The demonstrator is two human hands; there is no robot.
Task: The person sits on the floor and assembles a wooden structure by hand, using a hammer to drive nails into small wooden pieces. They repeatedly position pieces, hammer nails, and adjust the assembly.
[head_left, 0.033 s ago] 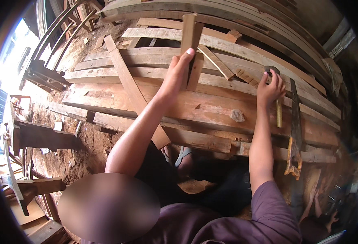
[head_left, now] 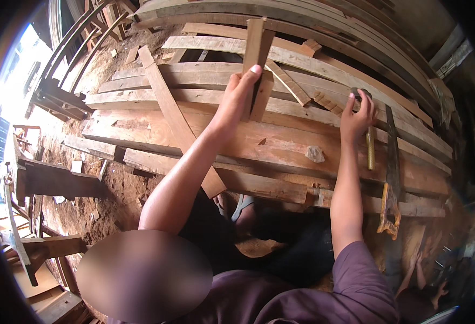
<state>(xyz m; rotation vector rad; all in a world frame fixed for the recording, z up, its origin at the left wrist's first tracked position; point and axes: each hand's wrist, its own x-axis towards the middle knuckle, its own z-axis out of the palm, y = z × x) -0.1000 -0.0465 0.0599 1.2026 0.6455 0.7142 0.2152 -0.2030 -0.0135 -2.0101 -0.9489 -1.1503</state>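
Observation:
My left hand [head_left: 236,100] is closed round an upright wooden piece [head_left: 253,43], its thumb along the near face. Beside this piece stands a darker strip of wood [head_left: 262,97]; whether the two are joined cannot be told. Over to the right, my right hand [head_left: 359,119] has its fingers curled at a dark, rounded thing [head_left: 362,93], partly covered by the fingertips. Below that hand a yellowish rod-like handle [head_left: 370,151] shows; whether it belongs to the dark thing is hidden. A handsaw [head_left: 391,162] with a worn yellow grip lies to the right of this hand.
Long timber beams [head_left: 194,127] spread across in front of me. A flat board [head_left: 175,110] crosses them at a slant. A notched block [head_left: 328,102] and a short strip [head_left: 287,81] lie between my hands. Wooden frames [head_left: 59,97] stand at left; another person's hands [head_left: 418,264] show lower right.
My left hand and the upright wooden piece have shifted slightly to the right. My right hand has moved very slightly to the left.

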